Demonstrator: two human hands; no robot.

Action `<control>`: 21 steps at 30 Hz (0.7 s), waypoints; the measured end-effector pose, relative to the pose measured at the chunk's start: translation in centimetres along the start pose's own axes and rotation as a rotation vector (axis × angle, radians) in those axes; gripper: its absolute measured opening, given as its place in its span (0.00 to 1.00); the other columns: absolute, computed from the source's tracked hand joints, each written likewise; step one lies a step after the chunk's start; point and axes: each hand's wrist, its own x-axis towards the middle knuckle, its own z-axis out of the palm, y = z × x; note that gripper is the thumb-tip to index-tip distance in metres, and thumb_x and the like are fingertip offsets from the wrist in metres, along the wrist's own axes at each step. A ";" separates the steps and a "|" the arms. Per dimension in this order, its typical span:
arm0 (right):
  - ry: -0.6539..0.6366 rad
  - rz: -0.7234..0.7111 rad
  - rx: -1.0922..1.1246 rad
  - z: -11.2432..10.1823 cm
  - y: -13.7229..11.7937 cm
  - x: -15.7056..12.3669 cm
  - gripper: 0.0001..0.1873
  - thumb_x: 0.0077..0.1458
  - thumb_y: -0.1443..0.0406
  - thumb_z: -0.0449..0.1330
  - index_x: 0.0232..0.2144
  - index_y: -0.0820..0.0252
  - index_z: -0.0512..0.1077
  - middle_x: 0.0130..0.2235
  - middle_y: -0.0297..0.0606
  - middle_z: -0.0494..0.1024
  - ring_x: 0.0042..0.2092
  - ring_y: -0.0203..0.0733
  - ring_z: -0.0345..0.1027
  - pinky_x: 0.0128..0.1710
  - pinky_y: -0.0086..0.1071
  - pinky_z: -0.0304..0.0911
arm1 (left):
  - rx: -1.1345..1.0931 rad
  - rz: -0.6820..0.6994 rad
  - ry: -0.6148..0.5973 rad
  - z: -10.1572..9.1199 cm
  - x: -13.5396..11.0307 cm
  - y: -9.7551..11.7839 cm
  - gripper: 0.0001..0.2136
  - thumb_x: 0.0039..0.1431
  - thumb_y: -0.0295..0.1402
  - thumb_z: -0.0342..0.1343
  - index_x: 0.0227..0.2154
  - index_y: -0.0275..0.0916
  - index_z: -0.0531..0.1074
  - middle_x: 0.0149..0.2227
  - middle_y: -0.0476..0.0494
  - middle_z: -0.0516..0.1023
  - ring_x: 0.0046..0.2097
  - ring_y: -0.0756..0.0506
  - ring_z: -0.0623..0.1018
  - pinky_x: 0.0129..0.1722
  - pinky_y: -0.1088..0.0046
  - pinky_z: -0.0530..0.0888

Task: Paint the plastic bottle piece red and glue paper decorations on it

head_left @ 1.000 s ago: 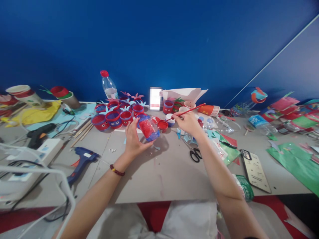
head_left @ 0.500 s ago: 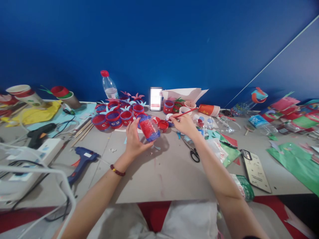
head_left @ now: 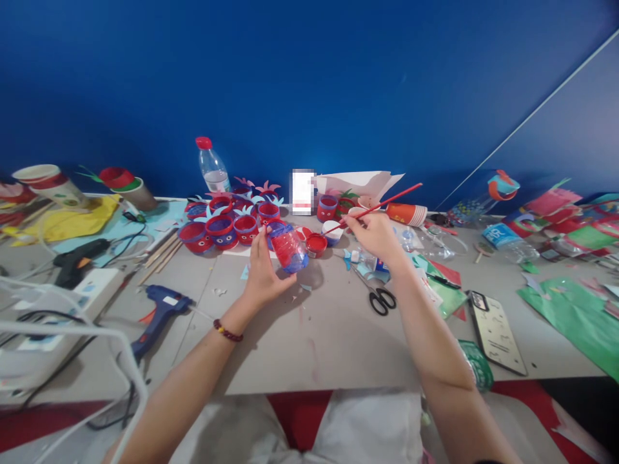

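Note:
My left hand (head_left: 261, 274) grips a clear plastic cup (head_left: 289, 249) painted red with blue rims, tilted on its side just above the grey table (head_left: 314, 341). My right hand (head_left: 374, 235) pinches a thin red paintbrush (head_left: 372, 209), its tip pointing down-left toward a small white paint pot (head_left: 332, 232) and a red paint pot (head_left: 316, 245). The brush handle slants up to the right. The brush tip hangs a little right of the held cup, not touching it.
Several finished red-and-blue cups (head_left: 220, 229) cluster behind the left hand, by a water bottle (head_left: 211, 166). Black scissors (head_left: 380, 298) lie right of centre. A blue glue gun (head_left: 157, 312) and black glue gun (head_left: 77, 258) lie left. A phone (head_left: 496, 332) and coloured paper (head_left: 575, 316) lie right.
My right hand has pulled back to the right and lifted, raising the brush tip off the paint pots. The left hand has tipped the cup slightly; it stays in place.

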 end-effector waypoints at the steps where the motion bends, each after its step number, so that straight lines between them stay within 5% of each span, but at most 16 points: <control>1: 0.015 0.002 0.061 -0.4 0.0 0.0 0.13 0.58 0.60 0.57 0.27 0.60 0.78 0.29 0.39 0.83 0.34 0.46 0.77 0.34 0.35 0.70 | 0.001 -0.011 -0.008 0.0 0.0 0.0 0.55 0.41 0.35 0.68 0.67 0.42 0.38 0.63 0.28 0.56 0.65 0.25 0.59 0.61 0.39 0.61; 11: -0.056 0.066 0.649 -2.1 -1.5 -0.8 0.16 0.53 0.52 0.65 0.33 0.59 0.76 0.33 0.40 0.81 0.36 0.45 0.78 0.29 0.34 0.73 | 0.005 -0.017 0.000 -0.1 0.2 0.3 0.49 0.40 0.41 0.71 0.64 0.42 0.50 0.58 0.33 0.58 0.62 0.30 0.62 0.61 0.44 0.64; 21: -0.305 0.007 0.726 -0.7 -1.9 -1.3 0.14 0.58 0.55 0.62 0.36 0.59 0.78 0.41 0.41 0.79 0.41 0.42 0.77 0.39 0.37 0.77 | 0.042 0.049 -0.014 -0.2 0.1 0.3 0.49 0.40 0.43 0.71 0.63 0.45 0.49 0.57 0.35 0.58 0.60 0.30 0.63 0.60 0.44 0.64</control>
